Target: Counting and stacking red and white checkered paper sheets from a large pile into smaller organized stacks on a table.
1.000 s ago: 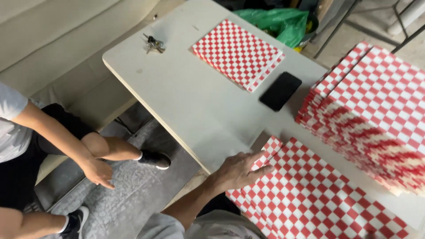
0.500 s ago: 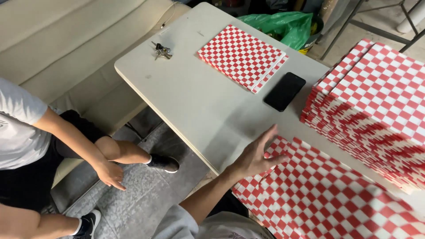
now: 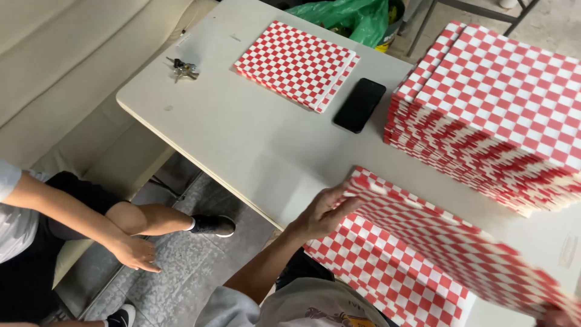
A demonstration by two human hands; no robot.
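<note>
My left hand (image 3: 324,212) has lifted the sheet (image 3: 448,242) off the near edge of the worktop (image 3: 242,139); its grip pinches the left corner. The long axis runs right, toward my right hand (image 3: 554,316), whose grip I cannot tell.

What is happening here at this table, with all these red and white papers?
A person at a white table lifts the edge of a red and white checkered sheet with the left hand; the right hand is barely visible at the sheet's other end. More checkered paper lies underneath. A tall stack stands to the right, a small stack farther off, with a black phone and keys. Another person sits nearby on the left.
</note>
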